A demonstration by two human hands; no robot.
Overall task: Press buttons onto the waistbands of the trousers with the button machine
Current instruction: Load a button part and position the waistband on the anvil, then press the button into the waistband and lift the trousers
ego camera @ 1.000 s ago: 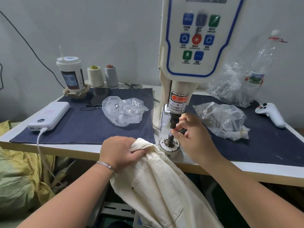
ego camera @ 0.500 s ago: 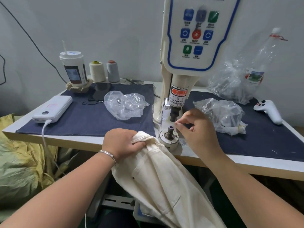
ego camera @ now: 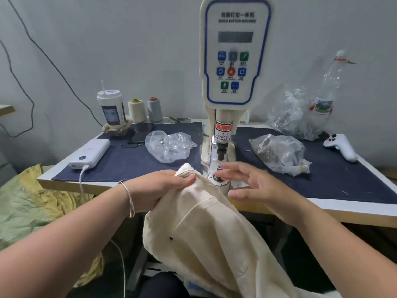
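Right hand (ego camera: 255, 186) left the die, fingers spread; left hand (ego camera: 163, 186) grips trousers (ego camera: 206, 233).

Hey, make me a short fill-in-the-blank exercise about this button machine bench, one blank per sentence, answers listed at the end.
1. The left hand has a grip on the cream cotton trousers by their ____.
2. The right hand, fingers spread, holds ____.
3. The white power bank lies on the ____ side of the white servo button machine.
4. The white game controller rests on a dark ____ cloth mat.

Answers: waistband; nothing; left; blue
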